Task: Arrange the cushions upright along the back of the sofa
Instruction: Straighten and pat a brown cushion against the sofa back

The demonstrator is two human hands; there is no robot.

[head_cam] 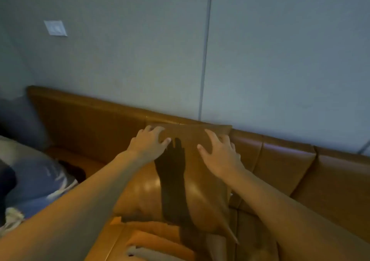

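Here's the tan leather cushion (192, 172), glossy and plump, standing upright against the sofa back (90, 124), its top edge level with the backrest's rim and a dark shadow of an arm running down its face. The left hand (149, 144) has its grip curled over the cushion's top left corner, fingers spread across the edge and thumb on the front. The right hand (222, 154) lies flat on the upper right of the cushion, grip spread wide, palm pressing the leather rather than pinching it. Both bare forearms reach in from the bottom of the view. Off to the left, blurred, a dark blue cushion (19, 120) sits in the sofa's corner, and below it a heap of blue and pale patterned fabric (38, 180) lies on the seat. Near the bottom edge, orange striped cloth (156, 238) lies on the seat in front of the cushion. The sofa is the same tan leather, panelled with seams, running along a plain grey wall (280, 50) with a vertical joint and a white switch plate (55, 28) at upper left.
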